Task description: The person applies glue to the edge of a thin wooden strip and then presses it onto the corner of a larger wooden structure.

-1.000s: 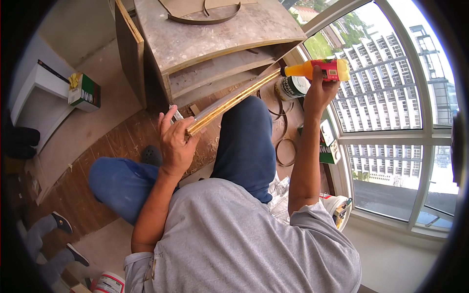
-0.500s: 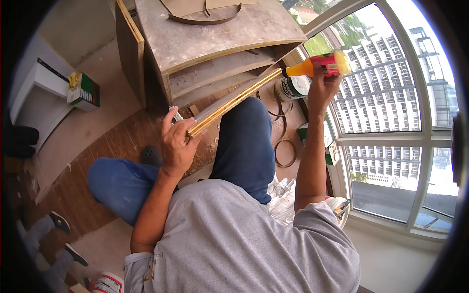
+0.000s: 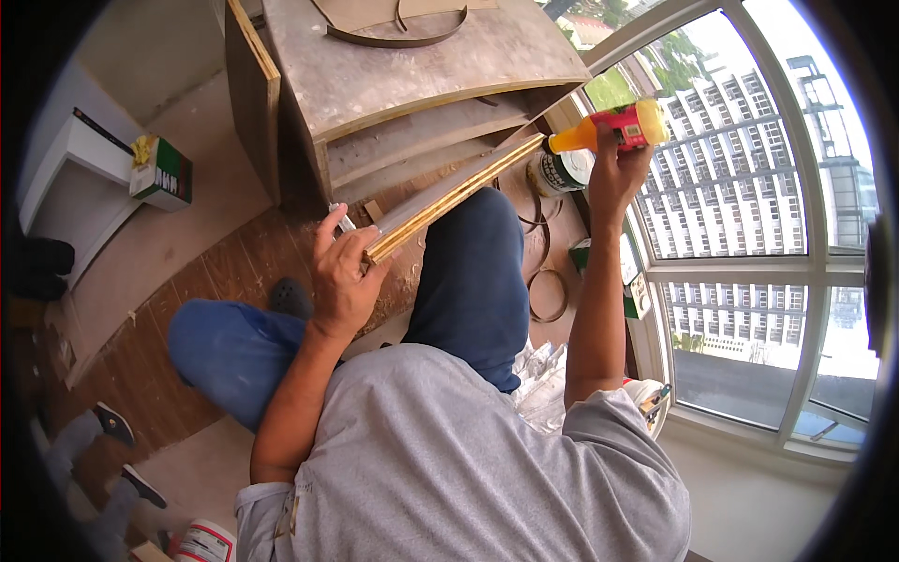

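Observation:
My left hand grips the near end of a long thin wooden strip, which slants up to the right over my blue-trousered knee. My right hand holds a yellow and red squeeze bottle on its side, its orange nozzle at the far end of the strip. A small silvery tool sticks out above my left fingers. Behind the strip stands a plywood cabinet with open shelves.
A round tin sits on the floor by the window. Curved wooden rings lie on the wood floor near a green box. Another green box rests on a white ledge at left. A large window fills the right.
The bottle's nozzle has stayed at the strip's far end, the right hand shifting slightly. The left hand holds the strip in much the same place.

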The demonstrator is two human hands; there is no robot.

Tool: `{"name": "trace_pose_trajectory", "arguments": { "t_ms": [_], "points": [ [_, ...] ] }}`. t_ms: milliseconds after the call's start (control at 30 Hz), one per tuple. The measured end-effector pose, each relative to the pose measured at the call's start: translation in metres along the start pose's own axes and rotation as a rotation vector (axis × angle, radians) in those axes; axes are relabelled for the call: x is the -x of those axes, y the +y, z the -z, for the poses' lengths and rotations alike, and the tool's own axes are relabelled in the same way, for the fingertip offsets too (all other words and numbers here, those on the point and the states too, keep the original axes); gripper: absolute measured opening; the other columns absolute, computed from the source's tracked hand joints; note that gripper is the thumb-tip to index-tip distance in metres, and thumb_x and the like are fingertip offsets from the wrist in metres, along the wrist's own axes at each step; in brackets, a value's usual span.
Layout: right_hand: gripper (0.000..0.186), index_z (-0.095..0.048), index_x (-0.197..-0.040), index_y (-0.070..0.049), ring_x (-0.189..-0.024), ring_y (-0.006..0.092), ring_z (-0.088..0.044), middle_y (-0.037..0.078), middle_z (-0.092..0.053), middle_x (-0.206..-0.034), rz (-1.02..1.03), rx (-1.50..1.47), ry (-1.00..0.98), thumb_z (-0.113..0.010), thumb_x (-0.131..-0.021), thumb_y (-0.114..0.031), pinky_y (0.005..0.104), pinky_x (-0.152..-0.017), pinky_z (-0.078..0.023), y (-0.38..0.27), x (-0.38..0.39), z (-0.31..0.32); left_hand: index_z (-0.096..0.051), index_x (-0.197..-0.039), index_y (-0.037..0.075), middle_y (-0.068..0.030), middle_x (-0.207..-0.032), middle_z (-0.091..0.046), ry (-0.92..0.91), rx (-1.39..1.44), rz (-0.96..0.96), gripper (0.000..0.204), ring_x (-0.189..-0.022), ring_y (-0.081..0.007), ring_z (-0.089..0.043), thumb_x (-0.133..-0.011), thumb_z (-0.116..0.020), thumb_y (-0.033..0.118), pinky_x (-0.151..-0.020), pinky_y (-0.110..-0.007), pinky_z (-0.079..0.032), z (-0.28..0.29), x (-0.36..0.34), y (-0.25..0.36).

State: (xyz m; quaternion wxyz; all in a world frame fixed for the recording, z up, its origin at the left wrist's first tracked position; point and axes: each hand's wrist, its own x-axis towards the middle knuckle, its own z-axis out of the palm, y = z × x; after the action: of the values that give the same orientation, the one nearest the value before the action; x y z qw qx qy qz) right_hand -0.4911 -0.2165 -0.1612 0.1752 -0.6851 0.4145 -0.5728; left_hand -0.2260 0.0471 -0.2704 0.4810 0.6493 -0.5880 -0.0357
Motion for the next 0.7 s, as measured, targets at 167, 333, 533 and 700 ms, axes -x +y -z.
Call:
{"name": "trace_pose_trajectory", "arguments": {
  "t_ms": [167,333,533,700],
  "points": [
    [0.042,-0.061,-0.130,0.000,-0.098,0.0168,-0.070,0.010,-0.073,-0.111,0.104,-0.057,-0.036,-0.079,-0.098,-0.019,0.0330,-0.090,-0.056,-0.025,0.013,-0.015,-0.074,-0.109,0.003,-0.0120,-0.108,-0.078,0.018,0.027,0.018,0.030,-0.136,-0.0416,-0.058,-0.085,-0.089,0.013,-0.108,-0.050,-0.049,-0.001,0.005,-0.004],
    [0.032,-0.059,-0.127,0.001,-0.100,0.0150,-0.070,0.009,-0.073,-0.110,0.018,0.017,-0.032,-0.073,-0.104,-0.017,0.0310,-0.092,-0.057,-0.007,-0.004,-0.008,-0.074,-0.109,0.003,-0.0120,-0.107,-0.078,0.016,0.019,0.012,0.030,-0.135,-0.0418,-0.059,-0.084,-0.090,0.013,-0.108,-0.050,-0.050,-0.002,0.003,-0.002],
    [0.031,-0.061,-0.124,0.000,-0.095,0.0134,-0.069,0.009,-0.074,-0.107,0.025,-0.078,-0.055,-0.076,-0.100,-0.015,0.0292,-0.086,-0.056,-0.025,0.007,-0.013,-0.075,-0.108,0.003,-0.0122,-0.106,-0.078,0.018,0.016,0.009,0.031,-0.133,-0.0425,-0.060,-0.084,-0.090,0.014,-0.107,-0.050,-0.051,-0.001,0.001,-0.002],
    [0.041,-0.056,-0.134,0.003,-0.102,0.0162,-0.072,0.009,-0.073,-0.106,-0.009,-0.214,-0.177,-0.076,-0.099,-0.007,0.0327,-0.093,-0.059,-0.077,0.045,-0.028,-0.075,-0.108,0.003,-0.0125,-0.106,-0.078,-0.001,-0.009,0.012,0.031,-0.132,-0.0427,-0.061,-0.084,-0.090,0.015,-0.107,-0.050,-0.051,-0.001,0.002,-0.001]
  ]
}}
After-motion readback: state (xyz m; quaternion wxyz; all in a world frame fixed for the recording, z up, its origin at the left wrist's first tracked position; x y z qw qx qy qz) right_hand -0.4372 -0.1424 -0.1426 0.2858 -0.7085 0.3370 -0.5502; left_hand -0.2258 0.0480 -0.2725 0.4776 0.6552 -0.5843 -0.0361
